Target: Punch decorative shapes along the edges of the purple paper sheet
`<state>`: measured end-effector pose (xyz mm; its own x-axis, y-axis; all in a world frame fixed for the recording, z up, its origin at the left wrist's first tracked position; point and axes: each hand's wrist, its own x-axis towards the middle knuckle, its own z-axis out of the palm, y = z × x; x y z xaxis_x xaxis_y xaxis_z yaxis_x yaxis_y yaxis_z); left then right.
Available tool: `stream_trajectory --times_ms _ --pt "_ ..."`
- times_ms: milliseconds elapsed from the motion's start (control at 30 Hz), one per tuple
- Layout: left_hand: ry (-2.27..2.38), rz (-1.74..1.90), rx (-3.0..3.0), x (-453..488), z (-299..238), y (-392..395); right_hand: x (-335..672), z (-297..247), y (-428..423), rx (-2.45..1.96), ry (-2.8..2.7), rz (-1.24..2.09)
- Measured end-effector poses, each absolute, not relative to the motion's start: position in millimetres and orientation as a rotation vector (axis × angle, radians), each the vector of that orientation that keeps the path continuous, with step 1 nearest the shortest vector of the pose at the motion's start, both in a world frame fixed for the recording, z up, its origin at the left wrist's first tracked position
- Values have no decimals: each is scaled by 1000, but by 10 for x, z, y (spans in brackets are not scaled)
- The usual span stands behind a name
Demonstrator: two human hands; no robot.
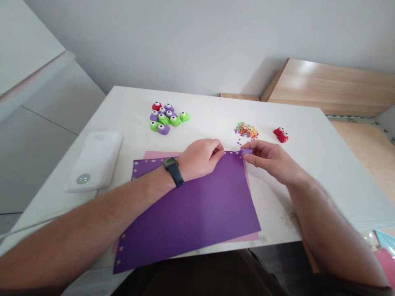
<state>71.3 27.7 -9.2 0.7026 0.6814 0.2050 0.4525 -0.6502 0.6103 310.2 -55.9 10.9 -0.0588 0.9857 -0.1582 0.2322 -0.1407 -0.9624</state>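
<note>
A purple paper sheet (197, 205) lies on the white table (308, 172), over a pink sheet (247, 237). Small star holes run along its far and left edges. My left hand (202, 158), with a dark watch on the wrist, is closed and pinches the sheet's far edge near the corner. My right hand (270, 158) is closed on a small purple punch (247, 151) set on the sheet's far right corner.
A cluster of green, purple and red punches (166, 116) sits at the back. A pile of coloured paper bits (247, 130) and two red punches (281, 134) lie back right. A white device (95, 160) rests left. A wooden bench (333, 88) stands behind.
</note>
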Motion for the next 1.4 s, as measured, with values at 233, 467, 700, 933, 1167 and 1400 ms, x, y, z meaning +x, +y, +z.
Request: stream_trajectory --times_ms 233,467,700,933,1167,1400 --pt "880 576 2369 712 -82 273 3112 133 -567 -1464 -1341 1267" --pt "876 582 2368 714 -75 272 3125 123 -563 -1464 -1362 1274" --pt "871 592 2361 711 -84 278 3131 141 -566 -1457 -1358 1299" --pt "870 593 2357 715 -89 276 3111 102 -554 -1436 -1359 1293" --pt "855 585 2365 719 -80 265 3068 55 -554 -1415 -1333 1325" --pt "841 579 2372 717 -82 266 3037 -8 -550 -1456 -1292 1406"
